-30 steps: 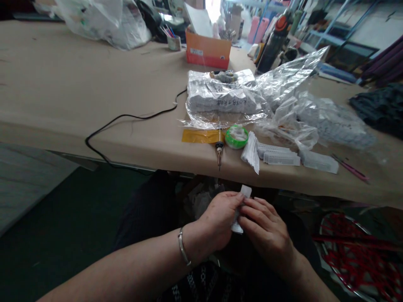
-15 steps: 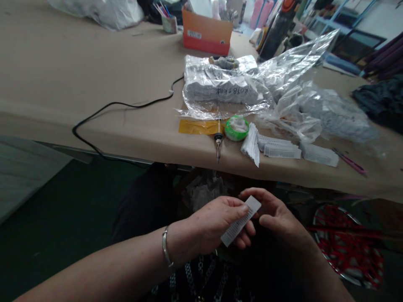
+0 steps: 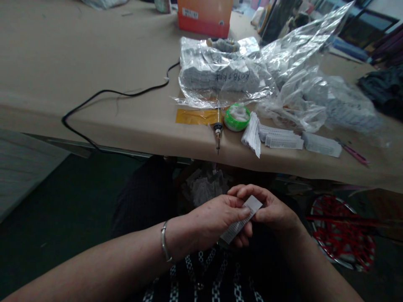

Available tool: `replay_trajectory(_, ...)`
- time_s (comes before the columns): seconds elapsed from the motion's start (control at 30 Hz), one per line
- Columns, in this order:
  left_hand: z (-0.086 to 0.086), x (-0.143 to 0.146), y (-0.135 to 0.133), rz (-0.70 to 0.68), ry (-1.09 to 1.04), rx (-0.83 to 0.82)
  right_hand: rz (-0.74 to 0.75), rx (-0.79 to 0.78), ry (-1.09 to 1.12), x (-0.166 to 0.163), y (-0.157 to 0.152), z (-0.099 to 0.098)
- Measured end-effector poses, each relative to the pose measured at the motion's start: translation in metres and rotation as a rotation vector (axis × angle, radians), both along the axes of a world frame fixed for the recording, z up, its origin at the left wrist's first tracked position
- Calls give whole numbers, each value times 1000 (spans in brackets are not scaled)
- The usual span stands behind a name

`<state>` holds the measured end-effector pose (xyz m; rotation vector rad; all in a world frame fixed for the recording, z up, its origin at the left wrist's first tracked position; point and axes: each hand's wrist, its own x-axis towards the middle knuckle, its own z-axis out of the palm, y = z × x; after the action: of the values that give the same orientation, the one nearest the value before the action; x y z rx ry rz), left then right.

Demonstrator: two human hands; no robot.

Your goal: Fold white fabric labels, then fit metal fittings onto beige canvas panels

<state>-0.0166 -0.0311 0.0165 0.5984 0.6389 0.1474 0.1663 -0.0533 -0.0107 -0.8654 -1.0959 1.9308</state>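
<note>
Over my lap, my left hand [image 3: 222, 216] pinches a narrow white printed label [image 3: 238, 221] between its thumb and fingers. Whether it is one label or a thin stack, I cannot tell. My right hand [image 3: 272, 209] is closed about the label's upper right end, its thumb at the edge and its fingers curled around behind. Part of the label's lower end lies in shadow. Above the hands, on the table edge, are a soldering-iron-like tool [image 3: 218, 132], a green round tub [image 3: 236, 118] with white fluffy stuff, a fanned label stack [image 3: 252, 136] and further label stacks [image 3: 281, 138].
Clear plastic bags of labels [image 3: 220, 75] lie behind the tool. A black cord [image 3: 103, 92] loops across the table [image 3: 78, 50] and over its edge. Pink-handled tweezers [image 3: 354, 153] lie at right. Below right stands a red-strapped round seat [image 3: 343, 235]; white scraps [image 3: 206, 186] lie under the table.
My right hand has moved left and closed in on the label; before, its fingers were apart from it. The view has tipped down slightly. My left hand keeps its hold.
</note>
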Motion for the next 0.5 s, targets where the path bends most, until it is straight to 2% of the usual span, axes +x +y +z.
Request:
replay_trajectory(0.1,2,-2,1,92,16,-2,-147,135,-272,-2,-4,11)
replay_trajectory(0.2,2,-3,3,158,30,-1,-307,463,-728,-8,-11,21)
replay_trajectory(0.3,4,-2,4,188,44,8,-347,755,-1067,-13,-16,25)
replay_trajectory(0.37,5,-1,5,186,55,15,-336,842,-1152,-16,-16,25)
replay_trajectory(0.5,7,-1,5,184,83,-1,-314,887,-1188,-18,-15,24)
